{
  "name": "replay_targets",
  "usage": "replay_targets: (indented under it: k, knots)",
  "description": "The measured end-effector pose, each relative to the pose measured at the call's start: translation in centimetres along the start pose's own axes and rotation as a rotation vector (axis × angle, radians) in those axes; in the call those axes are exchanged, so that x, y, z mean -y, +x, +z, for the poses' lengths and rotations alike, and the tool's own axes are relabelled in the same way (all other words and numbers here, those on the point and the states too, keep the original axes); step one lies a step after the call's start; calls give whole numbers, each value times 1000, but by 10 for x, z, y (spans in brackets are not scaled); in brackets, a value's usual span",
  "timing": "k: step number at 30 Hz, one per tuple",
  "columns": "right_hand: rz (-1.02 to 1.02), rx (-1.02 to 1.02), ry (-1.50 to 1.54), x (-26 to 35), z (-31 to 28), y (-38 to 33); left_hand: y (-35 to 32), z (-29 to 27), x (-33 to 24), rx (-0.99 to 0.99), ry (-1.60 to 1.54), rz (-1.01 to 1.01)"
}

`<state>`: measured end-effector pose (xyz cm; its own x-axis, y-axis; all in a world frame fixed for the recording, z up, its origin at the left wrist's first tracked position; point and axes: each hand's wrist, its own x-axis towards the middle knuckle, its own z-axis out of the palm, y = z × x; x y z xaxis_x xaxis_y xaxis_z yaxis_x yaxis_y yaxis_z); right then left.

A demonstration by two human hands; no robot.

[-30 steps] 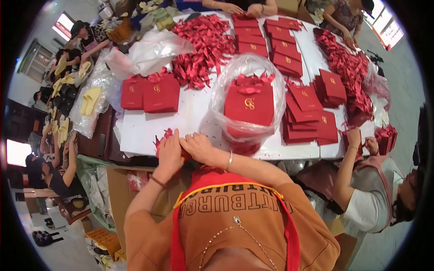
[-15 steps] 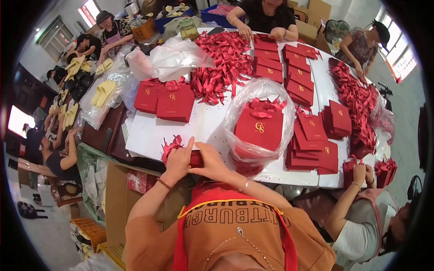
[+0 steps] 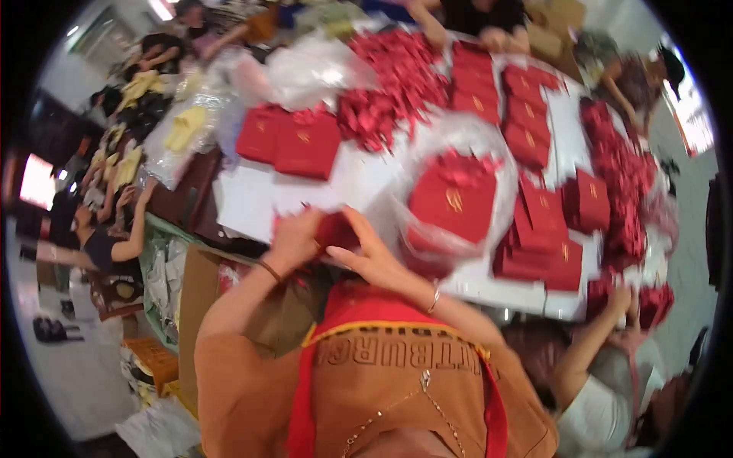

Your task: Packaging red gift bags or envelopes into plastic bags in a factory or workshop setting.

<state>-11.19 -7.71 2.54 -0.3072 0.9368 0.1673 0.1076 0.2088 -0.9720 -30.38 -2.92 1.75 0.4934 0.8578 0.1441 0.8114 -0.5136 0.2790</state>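
Observation:
At the near edge of the table, both my hands are on a small bundle of red gift bags (image 3: 334,230). My left hand (image 3: 296,240) wraps the bundle's left side, and red ribbon shows past its fingers. On the opposite side my right hand (image 3: 372,256) grips with the fingers up along the bags and the thumb below. Motion blur hides the fingertips. Just to the right stands a clear plastic bag (image 3: 500,195) packed with red gift bags (image 3: 452,206). Farther off on the left lie two flat red gift bags (image 3: 307,145) with ribbon handles.
A heap of red ribbons (image 3: 397,76) covers the table's far middle, beside crumpled clear plastic (image 3: 309,72). Stacks of red bags (image 3: 546,221) fill the right. An open cardboard box (image 3: 200,294) stands below the table at left. Co-workers sit around, one near right (image 3: 603,351).
The view has shifted and blurred. My hands have turned the bundle so a broader red face shows between them, and my right hand's fingers have spread somewhat.

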Motion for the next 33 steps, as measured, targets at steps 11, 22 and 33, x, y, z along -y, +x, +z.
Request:
replay_targets:
  k: [11, 22, 33]
  knots:
    - [-52, -194, -1178, 35, -128, -70, 58, -205, -27, -124, -943, -195]
    - [-171, -377, -1059, -12, -118, -80, 127, -34, -115, 709, -2013, -373]
    - [-40, -281, -1166, -23, -113, -81, 151, 6, -116, 581, -1756, -769]
